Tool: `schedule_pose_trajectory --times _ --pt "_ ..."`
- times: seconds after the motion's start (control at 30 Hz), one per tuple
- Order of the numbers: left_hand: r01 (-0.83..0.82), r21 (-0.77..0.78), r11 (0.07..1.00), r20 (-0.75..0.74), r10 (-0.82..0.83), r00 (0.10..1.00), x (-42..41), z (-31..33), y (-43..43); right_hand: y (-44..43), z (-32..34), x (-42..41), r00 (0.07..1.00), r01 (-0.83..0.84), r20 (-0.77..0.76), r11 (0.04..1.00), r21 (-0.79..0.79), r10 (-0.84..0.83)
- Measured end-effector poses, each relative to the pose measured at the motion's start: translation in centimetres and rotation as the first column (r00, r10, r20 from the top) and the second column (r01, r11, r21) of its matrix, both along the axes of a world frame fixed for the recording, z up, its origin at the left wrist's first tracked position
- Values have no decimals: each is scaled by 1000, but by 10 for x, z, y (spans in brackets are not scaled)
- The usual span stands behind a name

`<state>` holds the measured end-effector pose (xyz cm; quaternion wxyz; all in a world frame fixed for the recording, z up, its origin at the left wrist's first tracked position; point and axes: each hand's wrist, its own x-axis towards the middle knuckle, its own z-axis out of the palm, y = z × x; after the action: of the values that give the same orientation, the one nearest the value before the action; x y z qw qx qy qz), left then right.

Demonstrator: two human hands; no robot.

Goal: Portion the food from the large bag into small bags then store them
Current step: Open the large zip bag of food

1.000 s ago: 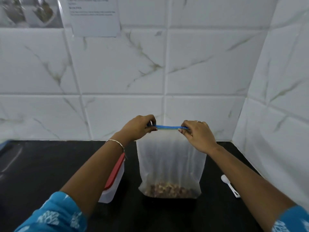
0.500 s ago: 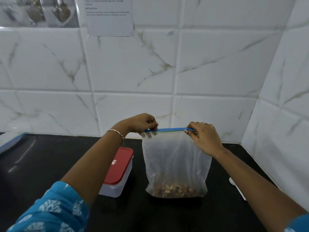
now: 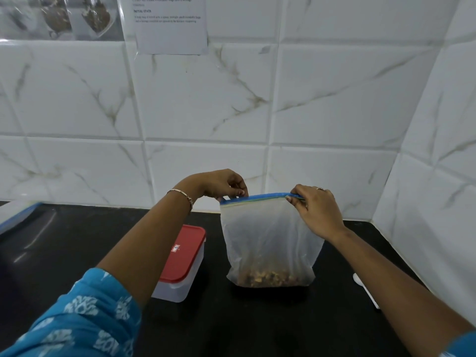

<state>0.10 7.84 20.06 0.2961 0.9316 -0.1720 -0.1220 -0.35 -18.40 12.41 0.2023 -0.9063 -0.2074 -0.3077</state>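
Observation:
A large frosted zip bag (image 3: 268, 240) stands upright on the black counter (image 3: 77, 253), with a low layer of brown nut mix (image 3: 268, 276) at its bottom. Its blue zip strip (image 3: 265, 196) runs across the top. My left hand (image 3: 221, 185) pinches the strip's left end. My right hand (image 3: 314, 207) pinches the right end, fingers curled over the strip. The bag hangs taut between both hands.
A clear storage box with a red lid (image 3: 184, 258) sits left of the bag, partly behind my left forearm. A white plastic spoon (image 3: 365, 289) lies at the right by the tiled side wall. A blue-edged item (image 3: 18, 215) shows at the far left. Papers hang on the back wall (image 3: 167, 24).
The view has shifted, showing more of the red-lidded box. Both hands stay on the zip strip's ends; the bag stands in the same spot.

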Motion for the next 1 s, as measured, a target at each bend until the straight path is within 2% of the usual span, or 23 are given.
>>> schedule_pose_trajectory --times 0.17,0.33,0.47,0.57,0.77,1.0 --pt "16 -24 1000 -49 -17 999 -2 0 -5 3 1 -1 1000 9 -7 1000 1 -9" --pt "-26 50 998 -27 27 999 0 4 0 3 0 -3 1000 12 -1 1000 -3 -12" --pt "-27 113 993 36 23 999 1 7 3 3 0 -3 1000 22 1 1000 -4 -22" --pt "-38 125 991 155 18 988 2 5 6 3 0 -3 1000 28 1 1000 -7 -28" --pt "-24 107 994 251 -3 968 1 0 6 2 -1 -3 999 33 -7 999 -3 -33" --pt "-12 24 1000 203 6 979 0 -1 13 3 0 -4 1000 26 2 1000 -10 -26"
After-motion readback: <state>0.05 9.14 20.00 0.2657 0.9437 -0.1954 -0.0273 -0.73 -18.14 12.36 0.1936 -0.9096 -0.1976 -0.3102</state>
